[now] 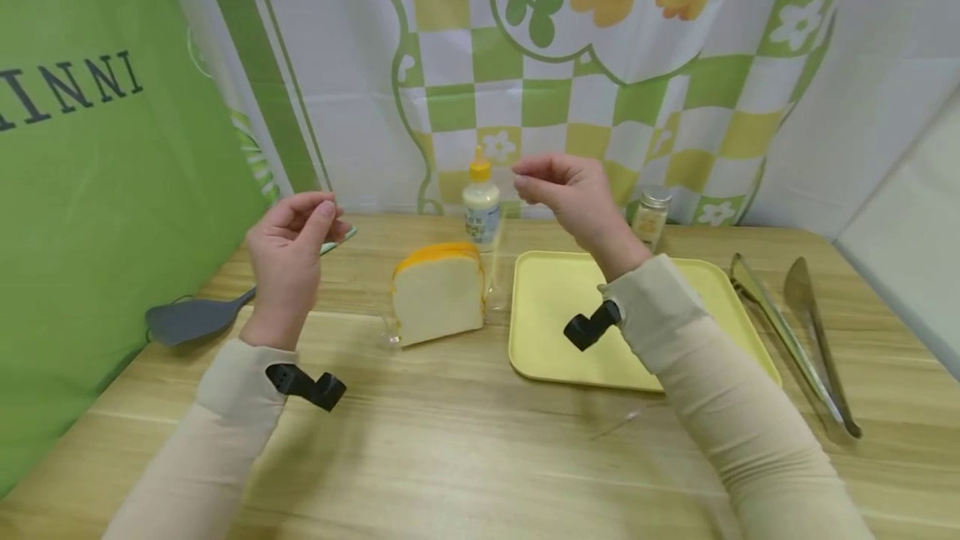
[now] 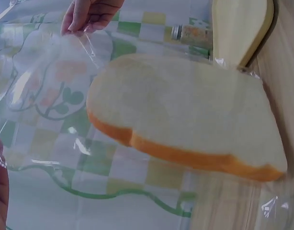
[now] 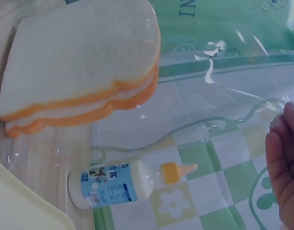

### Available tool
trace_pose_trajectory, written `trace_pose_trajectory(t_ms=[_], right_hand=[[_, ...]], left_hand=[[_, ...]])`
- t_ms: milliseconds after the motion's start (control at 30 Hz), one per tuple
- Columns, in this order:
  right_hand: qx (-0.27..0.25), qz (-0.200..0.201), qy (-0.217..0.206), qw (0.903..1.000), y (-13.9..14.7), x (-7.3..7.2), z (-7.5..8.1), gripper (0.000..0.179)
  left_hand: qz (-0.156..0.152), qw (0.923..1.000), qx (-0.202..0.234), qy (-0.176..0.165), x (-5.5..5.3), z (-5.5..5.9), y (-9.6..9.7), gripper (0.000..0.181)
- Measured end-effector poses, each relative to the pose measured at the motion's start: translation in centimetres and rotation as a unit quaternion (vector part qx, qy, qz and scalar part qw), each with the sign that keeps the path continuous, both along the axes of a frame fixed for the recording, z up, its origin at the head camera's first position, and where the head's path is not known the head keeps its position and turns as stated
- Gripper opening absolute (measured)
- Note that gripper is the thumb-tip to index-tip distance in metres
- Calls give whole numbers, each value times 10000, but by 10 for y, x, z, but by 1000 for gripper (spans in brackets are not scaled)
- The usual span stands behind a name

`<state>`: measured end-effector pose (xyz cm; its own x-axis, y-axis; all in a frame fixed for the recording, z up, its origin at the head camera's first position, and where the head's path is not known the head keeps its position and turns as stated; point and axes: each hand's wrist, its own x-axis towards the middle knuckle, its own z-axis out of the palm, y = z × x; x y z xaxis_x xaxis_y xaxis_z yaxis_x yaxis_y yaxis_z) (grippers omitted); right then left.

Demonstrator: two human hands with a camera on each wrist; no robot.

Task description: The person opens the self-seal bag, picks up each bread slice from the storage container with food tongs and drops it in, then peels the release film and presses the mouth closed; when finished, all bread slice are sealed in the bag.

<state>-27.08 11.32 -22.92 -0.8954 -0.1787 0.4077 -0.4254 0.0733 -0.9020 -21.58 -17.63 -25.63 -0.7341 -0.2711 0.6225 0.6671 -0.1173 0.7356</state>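
Both hands stretch the mouth of a clear plastic bag (image 3: 211, 72) upward between them. My left hand (image 1: 288, 265) pinches one side of its film, and my right hand (image 1: 573, 198) pinches the other side with thumb and fingertips. Inside the bag, bread slices (image 1: 438, 298) stand upright on the table, below and between the hands. Two stacked slices with orange crust show in the right wrist view. In the left wrist view the film looks taut from hand to hand, with shiny creases.
Behind the bread stands a sauce bottle (image 1: 482, 211) with a yellow nozzle. A yellow tray (image 1: 555, 357) lies to the right, a shaker jar (image 1: 651, 219) behind it. Metal tongs (image 1: 787, 340) and a long metal utensil (image 1: 817, 348) lie far right. A grey spatula (image 1: 195, 319) is at left.
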Motion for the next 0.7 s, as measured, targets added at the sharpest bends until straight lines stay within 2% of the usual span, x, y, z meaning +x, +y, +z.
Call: trace_pose_trajectory(t_ms=[67,167,267,400,567,700], right_hand=[[-100,170,94,9998,3,-1,-1,12],[-255,471,284,9982,7,-2,-4,23],[-479,863,453,9941,11,-1,-7,36],[-629,1262,676,9877,15,0,-12,48],[-797,1626,922,9791,18,2,-17,48],[-816,1848,1080,9734,21,3,-17,45]], left_hand=[[1,9995,-302,80,2,0,-2,8],[-178,9974,-617,337,5,0,-7,10],[-459,9943,-747,605,8,0,-11,12],[-831,9894,-885,793,12,-2,-18,14],[-1061,9807,-1250,1067,16,-4,-23,15],[-1078,9772,-1344,1240,18,-3,-24,13]])
